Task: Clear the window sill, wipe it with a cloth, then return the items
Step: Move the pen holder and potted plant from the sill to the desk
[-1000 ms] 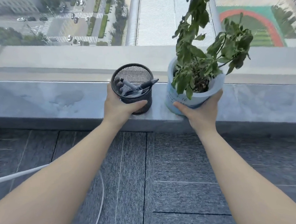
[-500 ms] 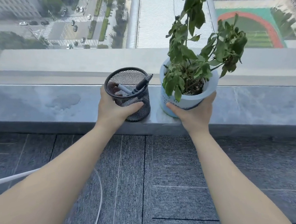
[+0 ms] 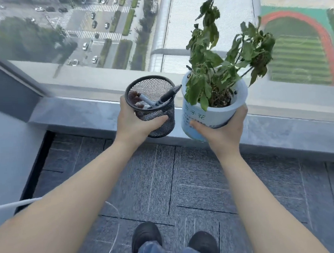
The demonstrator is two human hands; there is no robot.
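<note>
Head view, looking down past both forearms: the left hand (image 3: 136, 124) has its fingers (image 3: 158, 120) curled round the lower wall of a black mesh pen cup (image 3: 153, 107), thumb side hidden behind it, and the right hand (image 3: 223, 130) cups a pale plastic plant pot (image 3: 206, 116) from below and behind, thumb across the front near the printed label, fingers wrapped up the far side. Both things sit in the air just over the front edge of the grey window sill (image 3: 83, 114), close beside each other and, by the look of it, not touching the sill. The cup reads as light and stiff, wire mesh that gives good purchase, but a marker (image 3: 166, 96) pokes out over its rim at a slant, so any tilt could tip it out; keep it upright. The pot is the heavier load, I'd judge: soil inside, smooth tapered wall, leaning slightly toward the person, with a tall droopy plant (image 3: 226, 52) making it top-heavy. A low grip under the base suits it; squeezing the thin wall higher up could flex it. Whether the soil is wet I cannot tell. The leaves look limp and easily bruised, so hands belong on the pot, not the stems. Carpet tiles and two dark shoes (image 3: 145, 239) lie below.
</note>
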